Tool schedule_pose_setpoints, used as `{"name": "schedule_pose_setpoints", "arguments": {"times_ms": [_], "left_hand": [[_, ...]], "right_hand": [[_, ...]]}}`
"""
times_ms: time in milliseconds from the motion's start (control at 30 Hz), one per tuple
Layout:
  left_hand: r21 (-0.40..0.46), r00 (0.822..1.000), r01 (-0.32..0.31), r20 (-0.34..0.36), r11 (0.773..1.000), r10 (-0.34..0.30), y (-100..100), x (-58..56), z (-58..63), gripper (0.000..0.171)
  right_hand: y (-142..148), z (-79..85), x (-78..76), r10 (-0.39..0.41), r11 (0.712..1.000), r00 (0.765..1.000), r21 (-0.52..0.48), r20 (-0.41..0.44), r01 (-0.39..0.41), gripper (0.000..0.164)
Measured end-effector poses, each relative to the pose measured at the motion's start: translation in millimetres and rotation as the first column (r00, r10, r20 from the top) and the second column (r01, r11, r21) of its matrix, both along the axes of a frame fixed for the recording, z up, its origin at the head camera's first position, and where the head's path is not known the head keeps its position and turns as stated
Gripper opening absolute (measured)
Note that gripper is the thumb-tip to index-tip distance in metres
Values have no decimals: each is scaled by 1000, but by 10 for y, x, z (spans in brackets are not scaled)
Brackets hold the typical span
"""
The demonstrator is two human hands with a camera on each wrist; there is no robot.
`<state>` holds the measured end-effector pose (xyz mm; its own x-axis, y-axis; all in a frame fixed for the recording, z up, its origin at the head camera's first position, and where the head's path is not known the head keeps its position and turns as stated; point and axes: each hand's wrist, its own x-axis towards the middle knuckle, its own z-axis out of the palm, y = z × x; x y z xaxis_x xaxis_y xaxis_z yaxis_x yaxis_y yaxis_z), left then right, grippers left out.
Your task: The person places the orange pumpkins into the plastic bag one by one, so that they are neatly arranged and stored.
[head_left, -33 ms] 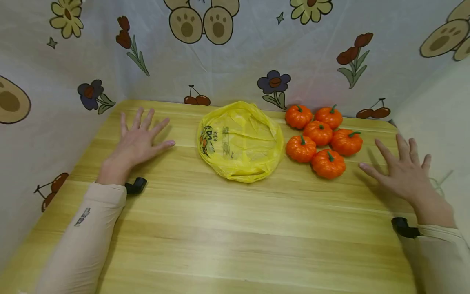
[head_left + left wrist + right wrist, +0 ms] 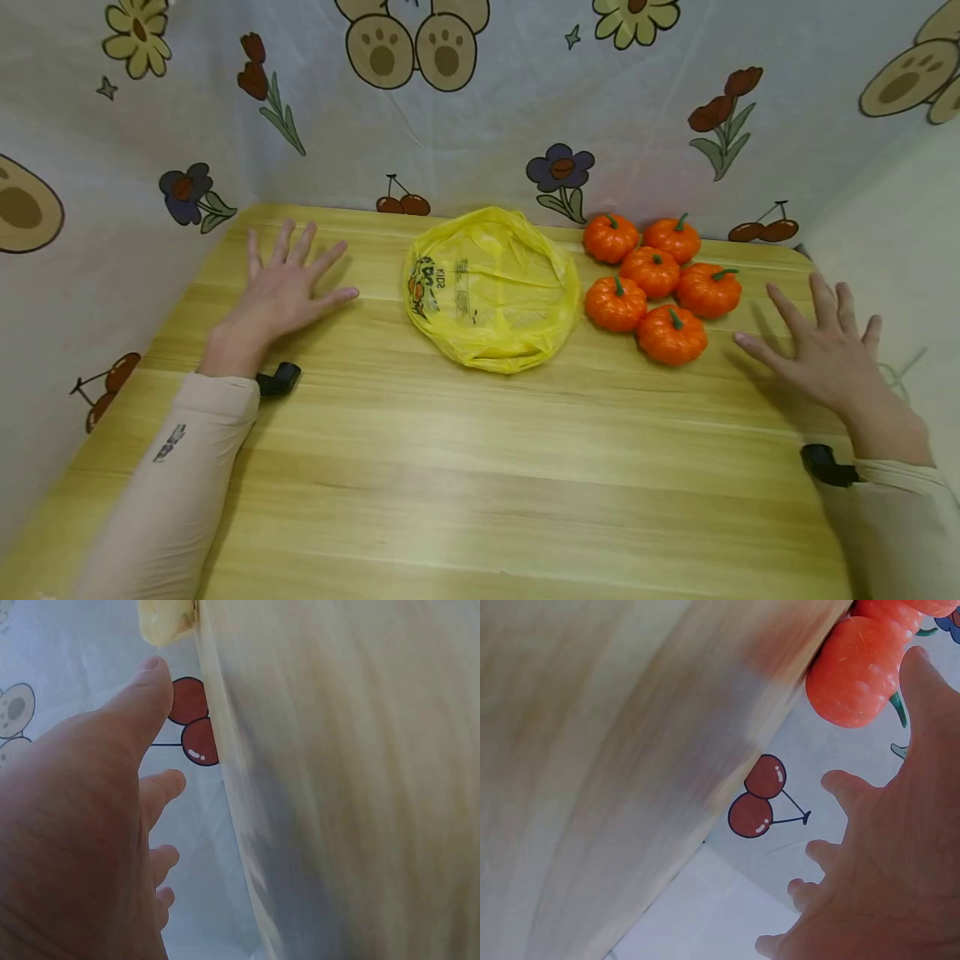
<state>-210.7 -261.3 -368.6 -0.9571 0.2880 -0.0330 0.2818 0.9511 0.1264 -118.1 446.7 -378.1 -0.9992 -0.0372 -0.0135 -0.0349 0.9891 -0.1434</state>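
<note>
Left hand (image 2: 277, 292), right hand (image 2: 828, 358): both spread wide

I see a yellow plastic bag (image 2: 495, 292) lying in a round shape on the wooden table (image 2: 480, 467), right of the left hand and well apart from its thumb. Six orange pumpkins (image 2: 649, 275) cluster left of the right hand, near its thumb. Beyond both hands' fingertips hangs a patterned cloth (image 2: 465, 133).

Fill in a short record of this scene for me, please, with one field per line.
Table: wood-grain top
Bag: yellow plastic, printed, laid out in a round shape near the far edge
Pumpkins: six, orange with green stems, clustered right of the bag
Left hand: fingers spread, holding nothing, left of the bag
Right hand: fingers spread, holding nothing, right of the pumpkins
Backdrop: pale, patterned
</note>
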Motion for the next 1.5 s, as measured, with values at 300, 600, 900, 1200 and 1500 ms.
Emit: {"name": "schedule_pose_setpoints", "arguments": {"times_ms": [300, 600, 900, 1200, 1500], "left_hand": [[285, 995, -38, 99, 958, 10, -112, -132, -49, 80], [534, 984, -105, 176, 839, 11, -328, -184, -177, 74], [701, 986, -163, 132, 694, 99, -330, -143, -277, 69], [751, 990, -104, 18, 652, 138, -177, -175, -351, 55], [786, 995, -48, -13, 617, 94, 311, -327, -415, 49]], "right_hand": [[-48, 51, -72, 28, 987, 996, -153, -81, -40, 87], [-246, 96, -220, 56, 969, 990, -230, -132, -86, 80], [-290, 109, -307, 24, 906, 997, -420, -77, -55, 72], [-572, 105, -513, -9, 823, 998, -567, -54, -24, 85], [-622, 69, -573, -33, 855, 996, -519, -78, -12, 82]]}}
